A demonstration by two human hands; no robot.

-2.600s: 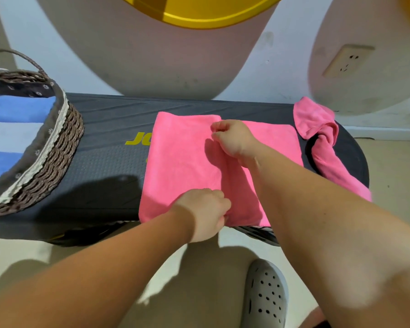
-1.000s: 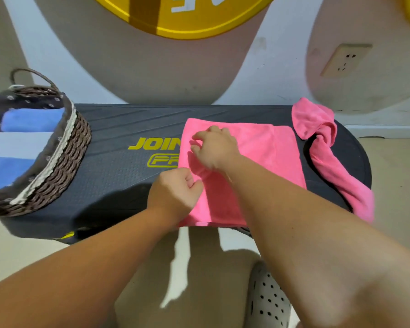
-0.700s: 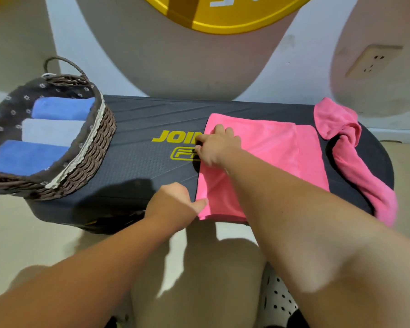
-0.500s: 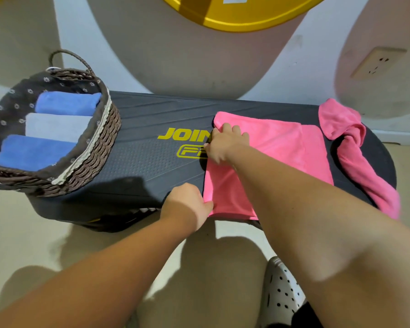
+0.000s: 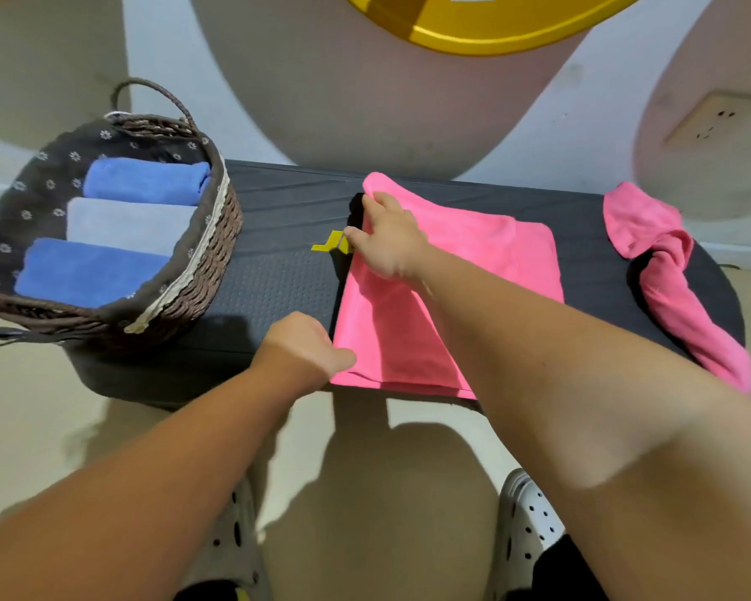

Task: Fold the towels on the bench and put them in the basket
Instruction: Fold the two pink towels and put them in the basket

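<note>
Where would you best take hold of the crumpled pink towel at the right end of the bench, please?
Probably its broad upper end, pinched from above: the crumpled pink towel lies bunched on the bench there, while its narrow twisted tail trails over the edge.

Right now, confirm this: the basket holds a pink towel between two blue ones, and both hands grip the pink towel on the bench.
One error: the head view shows a grey towel, not a pink one, between the blue towels in the basket. The left hand and right hand do grip the pink towel on the bench.
</note>
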